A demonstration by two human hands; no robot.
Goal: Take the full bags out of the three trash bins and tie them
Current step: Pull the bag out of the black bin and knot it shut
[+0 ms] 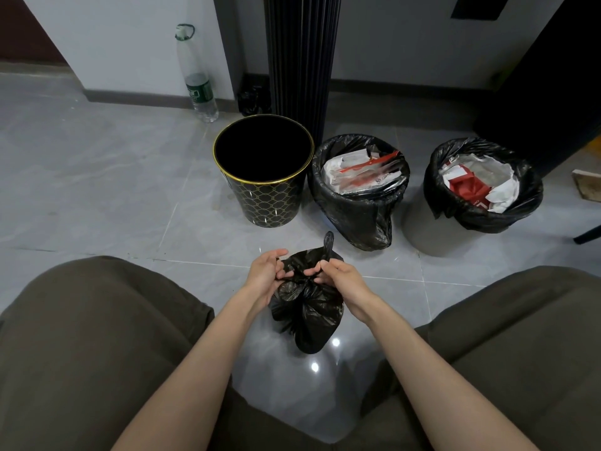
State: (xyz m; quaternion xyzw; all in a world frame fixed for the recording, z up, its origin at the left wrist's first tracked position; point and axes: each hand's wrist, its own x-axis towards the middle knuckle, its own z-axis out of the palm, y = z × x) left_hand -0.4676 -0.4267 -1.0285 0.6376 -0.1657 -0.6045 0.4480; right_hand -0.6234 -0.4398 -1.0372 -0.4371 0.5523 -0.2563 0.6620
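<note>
While black bag (pixel 307 315) stands upright, left hand (pixel 265 275), right hand (pixel 338 276) pinch upward-pointing neck.

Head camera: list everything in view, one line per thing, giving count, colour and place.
patterned trash bin: 1, black with gold rim, left of the row, unlined
middle bin bag: 1, black, middle of the row, full of white and red waste
right bin bag: 1, black, over a grey bin, right of the row, full
removed trash bag: 1, black, on the floor between the knees
plastic bottle: 1, clear with green label, by the far wall
ribbed column: 1, black, behind the bins
left hand: 1, grips the removed bag's neck
right hand: 1, pinches the bag's handle
</note>
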